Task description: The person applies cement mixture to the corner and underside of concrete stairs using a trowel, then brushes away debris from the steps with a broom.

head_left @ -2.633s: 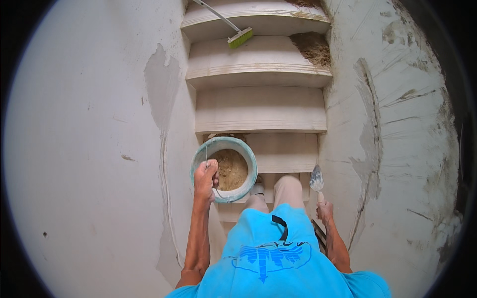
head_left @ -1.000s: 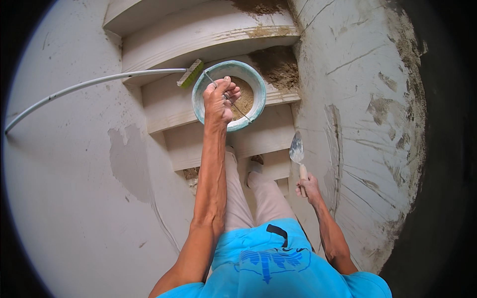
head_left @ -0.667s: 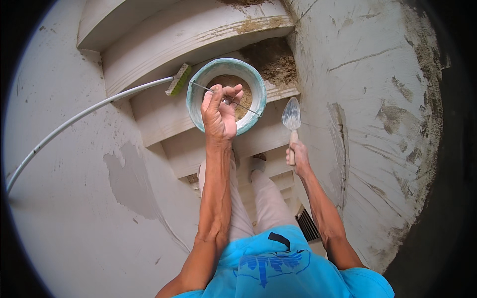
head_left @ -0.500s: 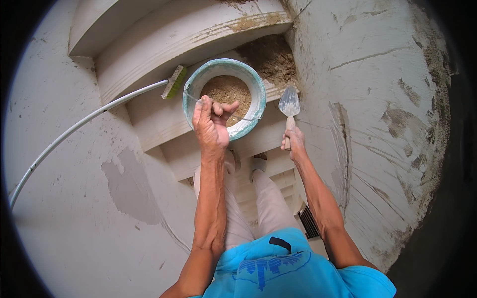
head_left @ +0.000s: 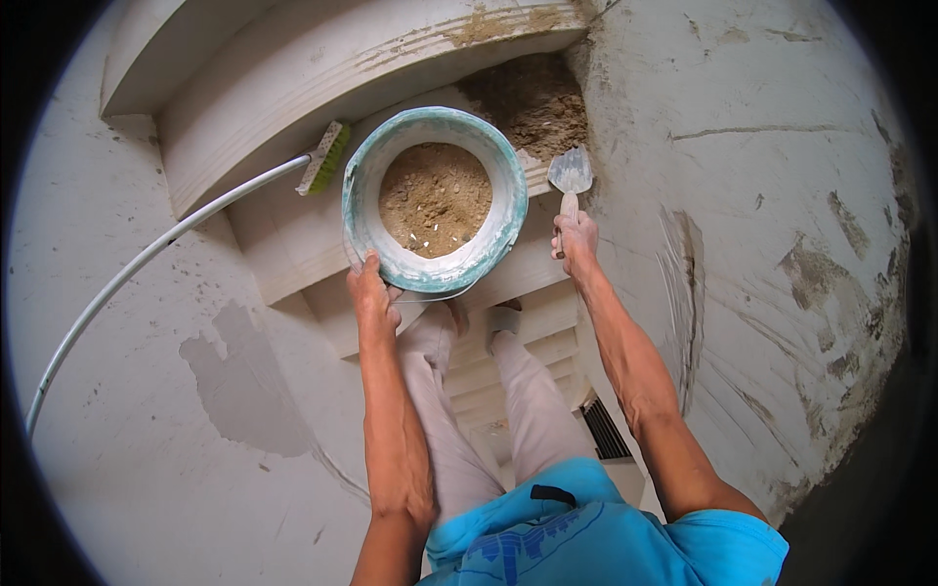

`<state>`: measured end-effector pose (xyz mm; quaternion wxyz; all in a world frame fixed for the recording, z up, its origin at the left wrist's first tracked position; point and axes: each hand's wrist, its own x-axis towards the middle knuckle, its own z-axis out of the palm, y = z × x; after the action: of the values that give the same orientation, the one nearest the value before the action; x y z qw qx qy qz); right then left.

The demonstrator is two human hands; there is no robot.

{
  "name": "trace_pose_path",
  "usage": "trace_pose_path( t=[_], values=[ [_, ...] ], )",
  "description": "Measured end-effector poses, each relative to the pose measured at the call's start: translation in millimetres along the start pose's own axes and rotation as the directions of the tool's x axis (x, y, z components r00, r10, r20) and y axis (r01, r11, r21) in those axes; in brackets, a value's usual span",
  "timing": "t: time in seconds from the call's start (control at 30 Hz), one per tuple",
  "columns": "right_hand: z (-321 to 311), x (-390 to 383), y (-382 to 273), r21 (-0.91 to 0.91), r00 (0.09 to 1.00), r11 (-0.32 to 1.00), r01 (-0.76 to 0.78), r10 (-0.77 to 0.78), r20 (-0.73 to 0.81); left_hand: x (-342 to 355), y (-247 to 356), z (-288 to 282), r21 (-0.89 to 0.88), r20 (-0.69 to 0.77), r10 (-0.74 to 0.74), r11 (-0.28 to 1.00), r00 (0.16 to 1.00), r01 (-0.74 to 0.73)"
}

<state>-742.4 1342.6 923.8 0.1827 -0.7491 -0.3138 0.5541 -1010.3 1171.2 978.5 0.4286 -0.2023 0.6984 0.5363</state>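
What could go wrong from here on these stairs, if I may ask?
The bucket, with only the left hand at its rim, might tip and spill its sandy contents. The broom close to it could get knocked. The brown dirt near the trowel looks loose and might make footing slippery.

Both arms (head_left: 396,420) are extended forward and apart; the left hand (head_left: 372,295) is partly curled, and the right hand (head_left: 576,237) is closed.

I see pale stairs (head_left: 283,244), scuffed off-white walls (head_left: 107,381), grey patch (head_left: 239,391) on left wall, dark slatted grille (head_left: 606,430) beside lower steps.
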Motion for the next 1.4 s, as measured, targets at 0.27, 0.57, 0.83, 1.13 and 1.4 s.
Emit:
trace_pose_path(
  t=[0.27,0.57,0.83,1.13,1.4],
  values=[
    [28,59,-46,0.028,0.984,0.991,0.134,-0.137,0.117,-5,3,1,0.060,0.008,0.027,0.998,1.000,-0.027],
    [9,62,-36,0.096,0.969,0.984,0.153,-0.169,0.181,0,3,-5,0.089,0.009,0.034,0.995,0.999,-0.035],
    [-11,25,-63,0.077,0.962,0.987,0.140,-0.154,0.227,-4,7,3,0.062,-0.026,0.022,0.998,0.999,-0.020],
    [-44,-58,-90,-0.048,0.903,0.955,0.291,-0.258,0.343,3,10,-1,0.065,-0.024,0.025,0.998,0.999,-0.023],
    [-31,-111,-63,-0.360,0.594,0.472,0.805,-0.650,0.474,3,11,2,0.140,-0.029,0.021,0.990,0.999,-0.016]
  ],
)
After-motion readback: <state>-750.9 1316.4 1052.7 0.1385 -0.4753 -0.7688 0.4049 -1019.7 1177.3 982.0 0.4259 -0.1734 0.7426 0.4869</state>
